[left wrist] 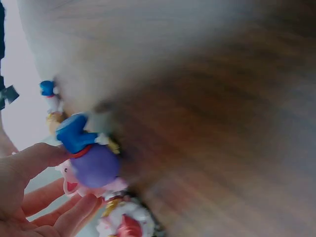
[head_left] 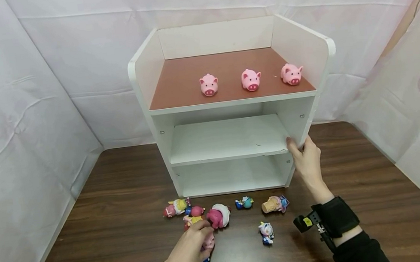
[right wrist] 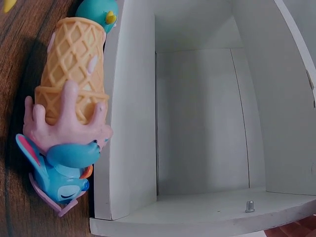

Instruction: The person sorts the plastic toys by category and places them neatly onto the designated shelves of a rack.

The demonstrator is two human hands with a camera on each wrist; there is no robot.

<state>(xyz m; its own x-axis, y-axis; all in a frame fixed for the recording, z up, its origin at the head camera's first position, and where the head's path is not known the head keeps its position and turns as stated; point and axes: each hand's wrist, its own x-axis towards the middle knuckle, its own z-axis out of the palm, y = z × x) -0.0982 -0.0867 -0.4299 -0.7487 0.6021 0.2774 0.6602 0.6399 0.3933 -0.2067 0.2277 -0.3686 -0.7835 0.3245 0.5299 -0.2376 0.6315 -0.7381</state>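
My left hand (head_left: pixel 188 248) is low at the front, its thumb and fingers around a pink pig figurine (left wrist: pixel 96 165) with a purple back and blue legs. Part of the figurine is hidden by the hand in the head view. Farther right and back, my right hand (head_left: pixel 307 161) grips the front edge of the white shelf unit's (head_left: pixel 230 103) right side panel, thumb on the inner side. Beside the left hand lie a figurine in pink and white (head_left: pixel 219 216), a purplish-pink one (head_left: pixel 197 211), and one with a yellow part (head_left: pixel 179 205).
Three pink toy pigs, left (head_left: pixel 209 85), middle (head_left: pixel 251 80) and right (head_left: pixel 291 74), stand on the brown top shelf (head_left: pixel 222 67). An ice-cream-cone figurine (head_left: pixel 272 204), a small blue figurine (head_left: pixel 244 203) and a white-and-blue one (head_left: pixel 266 232) lie before the unit on the wooden table (head_left: pixel 89 231).
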